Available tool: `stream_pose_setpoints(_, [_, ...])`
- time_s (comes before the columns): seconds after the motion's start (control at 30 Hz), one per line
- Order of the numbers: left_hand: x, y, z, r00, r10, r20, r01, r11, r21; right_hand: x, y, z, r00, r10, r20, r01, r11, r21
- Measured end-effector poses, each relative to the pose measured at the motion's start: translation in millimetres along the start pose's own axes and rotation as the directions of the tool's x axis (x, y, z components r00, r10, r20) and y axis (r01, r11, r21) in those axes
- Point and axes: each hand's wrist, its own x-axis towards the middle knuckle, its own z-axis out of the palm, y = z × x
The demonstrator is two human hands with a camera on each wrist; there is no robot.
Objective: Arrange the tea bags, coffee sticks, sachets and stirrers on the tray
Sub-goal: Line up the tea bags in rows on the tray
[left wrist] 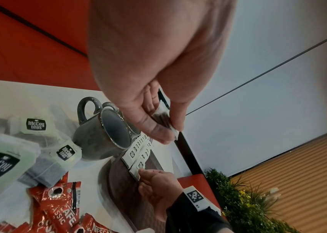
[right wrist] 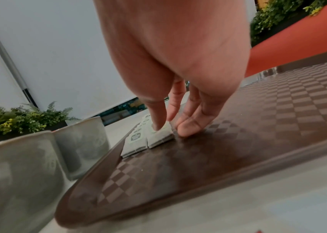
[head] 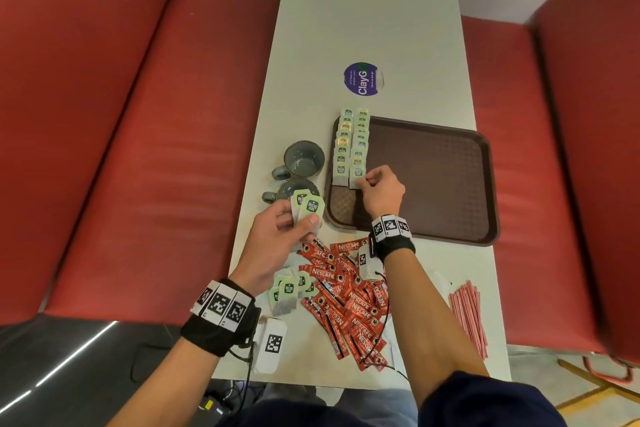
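Note:
A brown tray [head: 433, 177] lies on the white table. Two rows of green-tagged tea bags [head: 349, 146] run along its left side. My right hand [head: 367, 181] is over the tray, its fingertips [right wrist: 156, 126] pressing on the nearest tea bag of the right row [right wrist: 160, 138]. My left hand [head: 298, 220] hovers left of the tray and grips a few tea bags [head: 308, 206], seen from below as held tea bags [left wrist: 162, 117]. Loose tea bags [head: 287, 291], a pile of red coffee sticks [head: 349, 305] and striped stirrers [head: 467, 315] lie on the table nearer me.
Two grey mugs [head: 304, 158] [head: 294, 189] stand just left of the tray, close to my left hand. A purple round sticker [head: 361, 78] lies beyond the tray. Red benches flank the table. Most of the tray's right part is bare.

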Motion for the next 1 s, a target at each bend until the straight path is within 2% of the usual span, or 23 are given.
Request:
stream_pose_setpoints(0.17, [3,0,-3,1.000,0.003,0.000,-0.003,1.000,0.016,-4,-7,3,0.992,-0.126,0.005,0.126,0.990,-0.063])
stream_pose_setpoints(0.37, [4,3,-4,1.000,-0.017,0.022,0.017,1.000,0.019,-3,-16,6,0.993,-0.089,0.075,0.101,0.982,-0.160])
stream_pose_setpoints(0.47, [5,4,-5,0.999,-0.032,0.029,0.032,0.999,-0.005,-7,-17,3,0.993,-0.103,0.064,0.110,0.985,-0.130])
stream_pose_setpoints(0.53, [6,5,-5,0.999,-0.038,0.033,0.039,0.999,-0.025,-13,-22,-4,0.988,-0.156,0.007,0.156,0.984,-0.081])
stream_pose_setpoints(0.63, [7,5,-5,0.998,-0.020,0.056,0.021,1.000,-0.015,-38,-35,-22,0.980,-0.195,-0.045,0.198,0.979,0.058])
stream_pose_setpoints(0.73, [8,2,-3,0.998,0.003,0.055,-0.002,1.000,-0.017,-78,-51,-42,0.973,-0.212,0.095,0.181,0.947,0.265])
stream_pose_setpoints(0.83, [8,1,0,0.999,0.025,0.044,-0.024,0.999,-0.022,-113,-59,-57,0.930,-0.228,0.289,0.082,0.894,0.441])
stream_pose_setpoints(0.9, [7,1,2,0.998,0.041,0.042,-0.040,0.999,-0.021,-130,-61,-63,0.906,-0.234,0.354,0.028,0.865,0.501])
stream_pose_setpoints(1.0, [5,2,4,0.997,0.060,0.039,-0.060,0.998,-0.019,-145,-58,-66,0.883,-0.256,0.394,0.025,0.862,0.506])
